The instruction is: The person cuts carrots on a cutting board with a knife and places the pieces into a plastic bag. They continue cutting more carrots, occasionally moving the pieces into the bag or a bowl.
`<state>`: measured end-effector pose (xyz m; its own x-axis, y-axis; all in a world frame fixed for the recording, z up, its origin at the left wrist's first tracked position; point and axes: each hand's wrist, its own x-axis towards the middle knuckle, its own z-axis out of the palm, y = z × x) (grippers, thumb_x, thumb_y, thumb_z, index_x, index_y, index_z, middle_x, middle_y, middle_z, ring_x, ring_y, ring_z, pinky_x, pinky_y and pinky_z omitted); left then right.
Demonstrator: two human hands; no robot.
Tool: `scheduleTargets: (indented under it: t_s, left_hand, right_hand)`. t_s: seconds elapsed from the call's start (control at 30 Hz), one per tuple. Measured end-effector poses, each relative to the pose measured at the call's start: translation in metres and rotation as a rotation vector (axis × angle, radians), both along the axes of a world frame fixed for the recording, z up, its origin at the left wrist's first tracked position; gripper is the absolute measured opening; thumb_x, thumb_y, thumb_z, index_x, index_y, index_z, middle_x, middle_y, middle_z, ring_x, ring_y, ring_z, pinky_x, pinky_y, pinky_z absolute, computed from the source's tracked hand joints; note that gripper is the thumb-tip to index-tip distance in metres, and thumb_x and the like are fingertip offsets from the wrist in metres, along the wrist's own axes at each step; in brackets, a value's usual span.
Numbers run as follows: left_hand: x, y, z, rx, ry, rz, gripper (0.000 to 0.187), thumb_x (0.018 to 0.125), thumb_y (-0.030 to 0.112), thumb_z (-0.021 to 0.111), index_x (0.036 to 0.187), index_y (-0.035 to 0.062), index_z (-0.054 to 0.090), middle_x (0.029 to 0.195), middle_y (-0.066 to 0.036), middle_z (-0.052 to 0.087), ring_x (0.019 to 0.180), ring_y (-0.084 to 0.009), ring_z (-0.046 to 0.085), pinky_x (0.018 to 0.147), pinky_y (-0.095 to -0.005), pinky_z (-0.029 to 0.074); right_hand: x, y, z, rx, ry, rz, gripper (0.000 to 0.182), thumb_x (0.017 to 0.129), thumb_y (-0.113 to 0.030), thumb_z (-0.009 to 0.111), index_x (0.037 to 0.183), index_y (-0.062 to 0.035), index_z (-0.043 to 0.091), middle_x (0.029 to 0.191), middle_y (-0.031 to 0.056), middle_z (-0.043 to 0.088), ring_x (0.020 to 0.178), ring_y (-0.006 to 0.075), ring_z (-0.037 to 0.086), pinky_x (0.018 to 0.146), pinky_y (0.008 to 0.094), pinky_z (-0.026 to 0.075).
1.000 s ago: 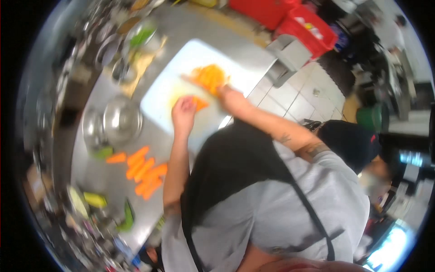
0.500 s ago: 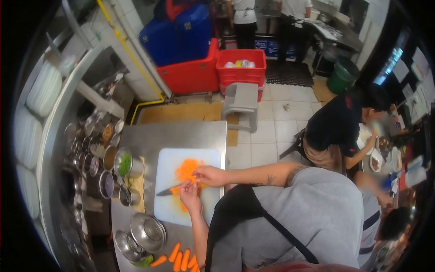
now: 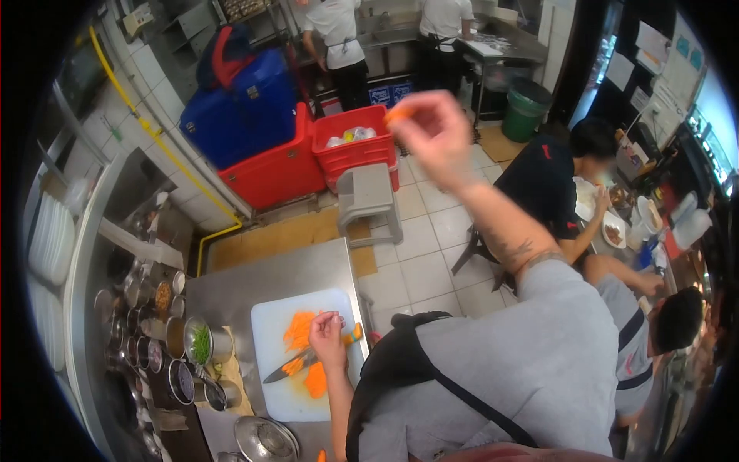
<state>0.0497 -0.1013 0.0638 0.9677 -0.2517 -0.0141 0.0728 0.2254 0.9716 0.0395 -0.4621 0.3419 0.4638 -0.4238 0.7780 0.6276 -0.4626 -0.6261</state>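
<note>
My right hand (image 3: 437,142) is raised well above the floor, away from the board, its fingers pinched on a small orange carrot piece (image 3: 399,115); motion blurs it a little. Over the white cutting board (image 3: 266,331) hangs my left hand (image 3: 329,346), fingertips drawn together; whatever they hold is too small to name. Beneath that hand lies a knife (image 3: 275,374), its dark blade pointing left and bearing some carrot strips. A heap of shredded carrot (image 3: 298,331) sits at the board's upper part. Nearer the front is a cut carrot portion (image 3: 315,380).
Left of the board stand a bowl of chopped greens (image 3: 202,344) and several metal containers. Metal bowls (image 3: 265,440) are at the front. Beyond the steel table (image 3: 262,273) are a grey step stool (image 3: 369,192) and a red crate (image 3: 350,150). Co-workers stand at the back and sit right.
My right hand has lifted off the board and swung up and out, carrying a carrot piece. My left hand stays above the board. The view has shifted, showing more of the room.
</note>
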Motion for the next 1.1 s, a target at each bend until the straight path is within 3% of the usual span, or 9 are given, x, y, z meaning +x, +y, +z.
scheduleTargets:
  t_s: [0.13,0.2,0.27,0.33,0.43,0.5,0.63,0.93,1.1]
  left_hand:
    - [-0.008,-0.004,-0.008,0.001,0.033,-0.010,0.012,0.102,0.002,0.065,0.113,0.0024,0.062,0.107,-0.008,0.069,0.094,-0.0153,0.068,0.083,-0.0299,0.057]
    - [-0.009,-0.006,-0.009,-0.013,0.042,-0.023,0.013,0.101,0.001,0.067,0.114,0.0007,0.063,0.106,-0.008,0.070,0.094,-0.0152,0.068,0.084,-0.0294,0.057]
    - [-0.008,-0.008,-0.005,0.020,0.039,-0.032,0.013,0.101,0.002,0.067,0.114,0.0011,0.063,0.106,-0.008,0.070,0.094,-0.0150,0.068,0.084,-0.0293,0.057]
    - [-0.008,-0.009,-0.003,0.030,0.039,-0.042,0.013,0.101,0.003,0.067,0.114,0.0014,0.063,0.106,-0.008,0.071,0.094,-0.0149,0.068,0.083,-0.0291,0.057]
    - [-0.008,-0.013,-0.004,0.007,0.045,-0.064,0.013,0.101,0.003,0.067,0.114,0.0018,0.063,0.107,-0.008,0.071,0.094,-0.0147,0.069,0.083,-0.0288,0.056]
    - [-0.008,-0.016,-0.009,-0.011,0.049,-0.080,0.013,0.101,0.003,0.067,0.114,0.0020,0.063,0.107,-0.008,0.071,0.094,-0.0145,0.069,0.083,-0.0285,0.056]
    - [-0.009,-0.022,-0.008,0.022,0.072,-0.097,0.013,0.101,0.003,0.067,0.113,0.0016,0.062,0.108,-0.008,0.071,0.094,-0.0140,0.068,0.082,-0.0275,0.056]
    - [-0.002,-0.041,-0.008,0.021,0.041,-0.141,0.013,0.100,0.002,0.068,0.111,-0.0008,0.063,0.104,-0.008,0.071,0.091,-0.0137,0.069,0.081,-0.0270,0.056]
    - [-0.006,-0.040,0.009,0.043,-0.056,-0.115,0.012,0.100,0.001,0.068,0.111,-0.0026,0.064,0.102,-0.008,0.072,0.091,-0.0123,0.068,0.084,-0.0269,0.055]
  right_hand:
    - [-0.049,-0.035,0.090,-0.327,-0.498,-0.196,0.023,0.094,0.006,0.075,0.111,-0.0022,0.062,0.111,0.0091,0.071,0.099,0.0111,0.070,0.089,0.0253,0.058]
    - [-0.069,-0.045,0.115,-0.495,-0.652,-0.366,0.023,0.095,0.009,0.070,0.114,-0.0004,0.060,0.117,0.0191,0.070,0.101,0.0217,0.073,0.090,0.0297,0.062]
    - [-0.085,-0.051,0.142,-0.648,-0.825,-0.412,0.019,0.096,0.011,0.066,0.112,0.0017,0.060,0.114,0.0233,0.070,0.090,0.0241,0.075,0.084,0.0310,0.065]
    - [-0.113,-0.036,0.167,-0.899,-0.740,-0.549,0.017,0.106,-0.017,0.060,0.121,-0.0100,0.058,0.114,0.0155,0.072,0.093,0.0341,0.071,0.085,0.0476,0.060]
    - [-0.129,-0.031,0.188,-1.035,-0.901,-0.607,0.008,0.104,-0.002,0.056,0.112,-0.0034,0.059,0.105,0.0176,0.071,0.085,0.0265,0.071,0.080,0.0388,0.062]
    - [-0.126,-0.033,0.201,-0.871,-1.180,-0.410,0.015,0.098,0.012,0.061,0.110,0.0041,0.058,0.110,0.0254,0.070,0.080,0.0266,0.075,0.078,0.0347,0.066]
    - [-0.186,-0.047,0.228,-0.984,-1.047,-0.520,0.019,0.098,0.008,0.063,0.115,0.0033,0.057,0.110,0.0242,0.069,0.078,0.0271,0.073,0.076,0.0359,0.065]
    - [-0.146,-0.091,0.270,-0.722,-0.794,-0.756,0.031,0.097,0.001,0.064,0.126,0.0013,0.055,0.118,0.0218,0.066,0.096,0.0284,0.068,0.086,0.0391,0.059]
    - [-0.085,-0.087,0.217,-0.525,-0.693,-0.813,0.038,0.097,-0.003,0.065,0.132,0.0002,0.054,0.123,0.0204,0.064,0.106,0.0292,0.066,0.092,0.0410,0.056]
